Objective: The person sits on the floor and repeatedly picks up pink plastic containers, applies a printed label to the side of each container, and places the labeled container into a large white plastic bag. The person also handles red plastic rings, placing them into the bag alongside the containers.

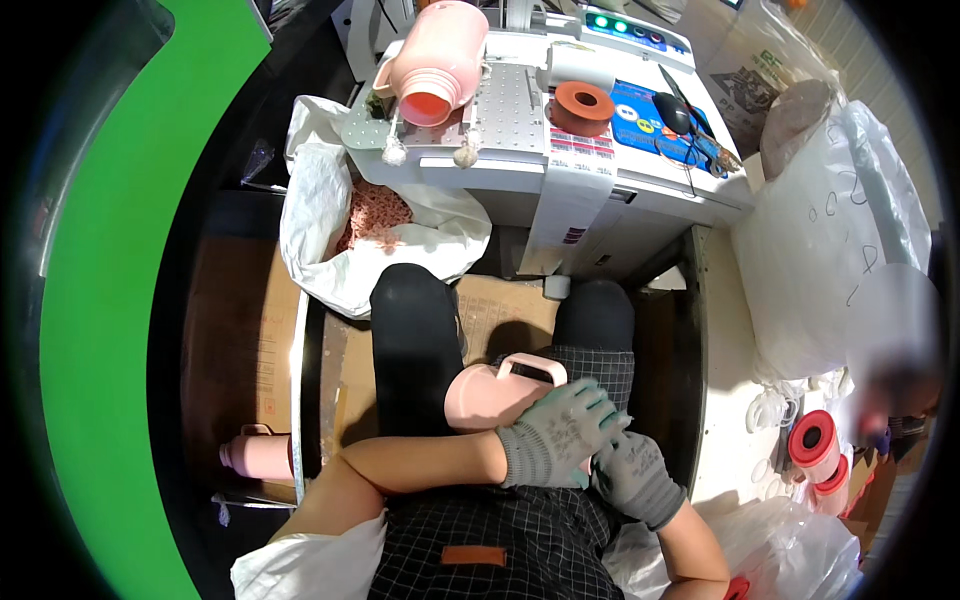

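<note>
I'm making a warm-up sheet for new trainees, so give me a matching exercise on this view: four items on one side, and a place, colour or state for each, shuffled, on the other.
Column one
1. mouse
2. shavings
3. patch
4. left hand and right hand

Column two
a. brown, on a checked apron
b. in grey gloves, at a pink jug
c. black, on a blue mat
d. pink, inside an open white bag

Pairs: 1-c, 2-d, 3-a, 4-b
</note>
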`<control>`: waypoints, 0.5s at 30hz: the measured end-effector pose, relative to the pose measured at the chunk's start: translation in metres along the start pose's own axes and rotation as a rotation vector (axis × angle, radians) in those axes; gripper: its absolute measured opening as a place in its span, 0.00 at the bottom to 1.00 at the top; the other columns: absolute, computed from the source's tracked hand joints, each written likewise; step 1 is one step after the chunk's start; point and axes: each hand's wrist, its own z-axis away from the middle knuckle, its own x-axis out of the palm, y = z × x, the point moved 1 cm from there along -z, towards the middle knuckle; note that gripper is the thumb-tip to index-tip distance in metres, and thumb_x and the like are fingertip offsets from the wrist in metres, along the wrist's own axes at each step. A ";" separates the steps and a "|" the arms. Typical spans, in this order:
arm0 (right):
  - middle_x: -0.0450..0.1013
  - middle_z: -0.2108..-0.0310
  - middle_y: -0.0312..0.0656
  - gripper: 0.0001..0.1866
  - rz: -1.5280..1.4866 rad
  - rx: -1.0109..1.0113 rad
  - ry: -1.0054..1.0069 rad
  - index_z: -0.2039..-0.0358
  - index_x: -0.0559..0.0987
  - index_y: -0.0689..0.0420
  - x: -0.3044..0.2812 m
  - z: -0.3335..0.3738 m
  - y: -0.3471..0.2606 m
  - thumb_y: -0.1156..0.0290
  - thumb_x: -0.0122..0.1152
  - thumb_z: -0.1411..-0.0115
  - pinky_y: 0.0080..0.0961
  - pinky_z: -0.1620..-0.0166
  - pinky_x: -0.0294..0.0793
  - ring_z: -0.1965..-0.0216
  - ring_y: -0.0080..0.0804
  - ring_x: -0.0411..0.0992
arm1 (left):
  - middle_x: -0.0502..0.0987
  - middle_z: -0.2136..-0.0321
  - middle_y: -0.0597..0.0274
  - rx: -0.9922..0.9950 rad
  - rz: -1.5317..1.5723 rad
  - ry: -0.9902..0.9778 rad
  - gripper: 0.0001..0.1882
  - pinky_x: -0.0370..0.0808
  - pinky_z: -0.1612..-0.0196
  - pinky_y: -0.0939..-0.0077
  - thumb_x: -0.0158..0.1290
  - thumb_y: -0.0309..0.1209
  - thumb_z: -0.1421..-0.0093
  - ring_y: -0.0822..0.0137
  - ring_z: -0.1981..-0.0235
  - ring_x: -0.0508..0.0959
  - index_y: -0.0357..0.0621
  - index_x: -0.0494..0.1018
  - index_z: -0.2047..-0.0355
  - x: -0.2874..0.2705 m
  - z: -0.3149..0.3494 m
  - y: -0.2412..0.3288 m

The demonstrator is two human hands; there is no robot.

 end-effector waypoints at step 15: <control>0.80 0.68 0.37 0.15 -0.046 -0.475 0.520 0.58 0.86 0.53 -0.009 -0.032 -0.034 0.71 0.66 0.47 0.23 0.74 0.77 0.74 0.25 0.76 | 0.83 0.54 0.50 -0.159 0.314 0.369 0.41 0.80 0.42 0.53 0.74 0.55 0.55 0.50 0.55 0.86 0.36 0.76 0.50 -0.069 0.075 -0.011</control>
